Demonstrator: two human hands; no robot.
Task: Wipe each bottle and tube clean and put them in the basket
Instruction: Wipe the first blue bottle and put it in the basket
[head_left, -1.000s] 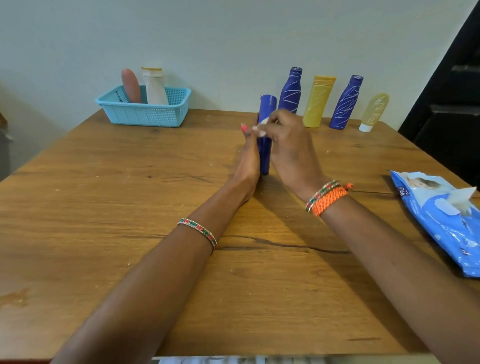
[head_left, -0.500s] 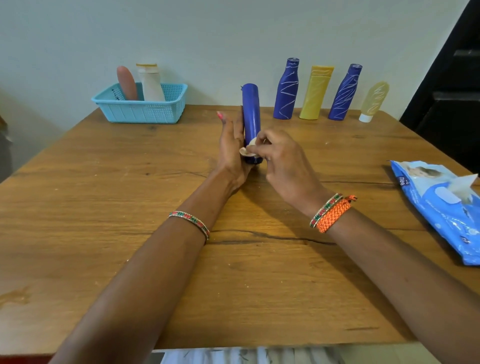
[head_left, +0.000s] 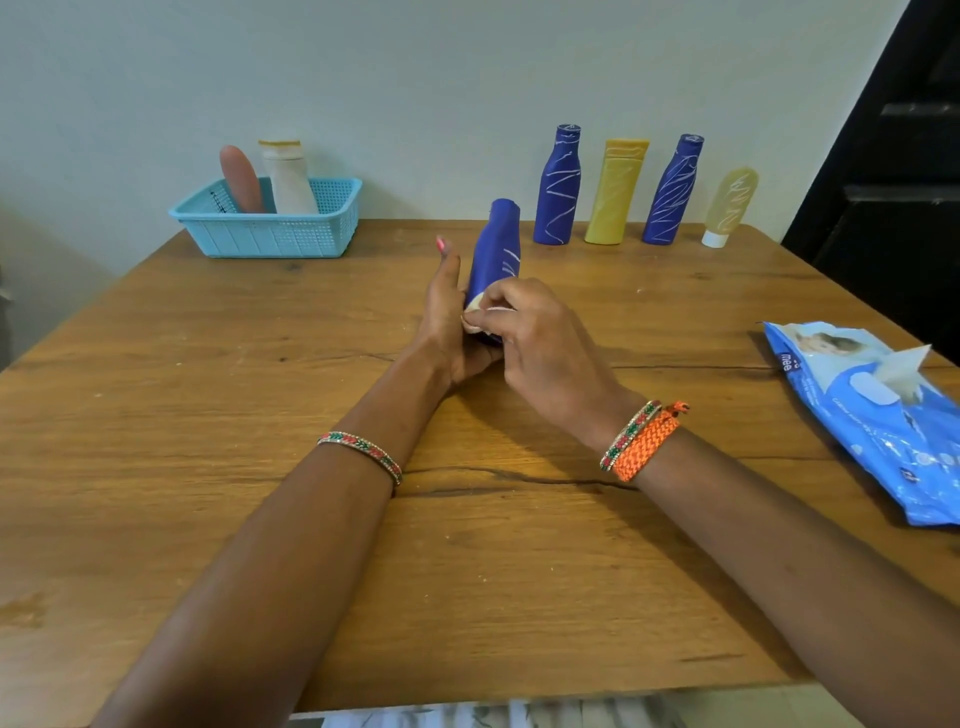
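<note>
Our left hand grips the blue bottle steady so our right hand, pinching the wipe, can rub it.

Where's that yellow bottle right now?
The yellow bottle stands upright at the table's far edge by the wall, right of centre, between two blue bottles.

Path to basket: bare tabletop, open | rear R: bottle row blocks | R edge: wipes pack in way
</note>
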